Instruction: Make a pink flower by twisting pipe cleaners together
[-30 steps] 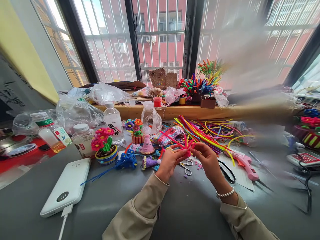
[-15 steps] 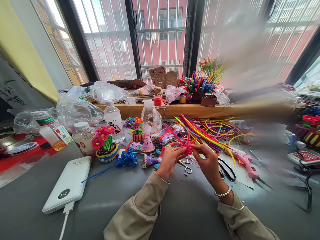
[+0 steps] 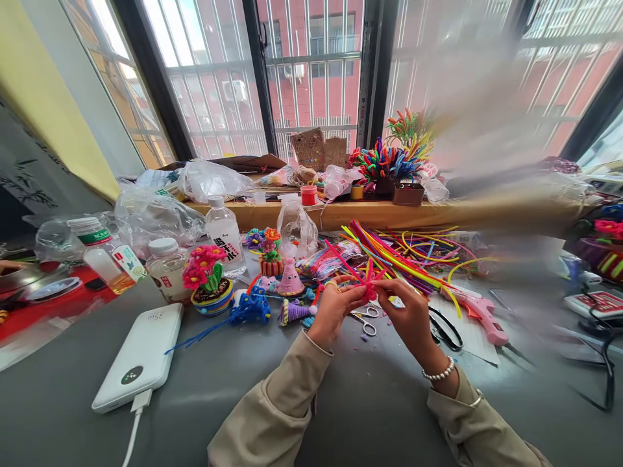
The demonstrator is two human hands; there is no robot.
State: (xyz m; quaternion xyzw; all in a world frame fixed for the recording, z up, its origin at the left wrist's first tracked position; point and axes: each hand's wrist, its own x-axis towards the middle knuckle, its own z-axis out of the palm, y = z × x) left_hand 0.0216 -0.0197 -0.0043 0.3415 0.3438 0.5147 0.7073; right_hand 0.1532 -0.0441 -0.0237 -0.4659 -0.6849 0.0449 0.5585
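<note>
A bright pink pipe-cleaner flower (image 3: pixel 368 283) with long loose stems is between my two hands above the table. My left hand (image 3: pixel 337 309) pinches its left side, thumb and fingers pressed together. My right hand (image 3: pixel 405 311) grips a part on its right with thumb and forefinger; the fingertips partly hide what they touch. Just below the flower lie small scissors (image 3: pixel 366 321) with metal blades. Behind it a bundle of coloured pipe cleaners (image 3: pixel 389 259) spreads out. A pink glue gun (image 3: pixel 481 314) rests to the right of my right hand, close to black-handled scissors (image 3: pixel 446 329).
Left of my hands stand a potted pink pipe-cleaner flower (image 3: pixel 210 285), a pink cone figure (image 3: pixel 290 279) and a water bottle (image 3: pixel 224 237). Blue pipe-cleaner flowers (image 3: pixel 248 306) lie nearby. A white power bank (image 3: pixel 141 357) with a cable sits at the front left. The wooden sill (image 3: pixel 335 214) is crowded.
The whole view has shifted slightly, so the table things appear a little further right. Both hands keep hold of the pink flower, with only a slight movement of the fingers.
</note>
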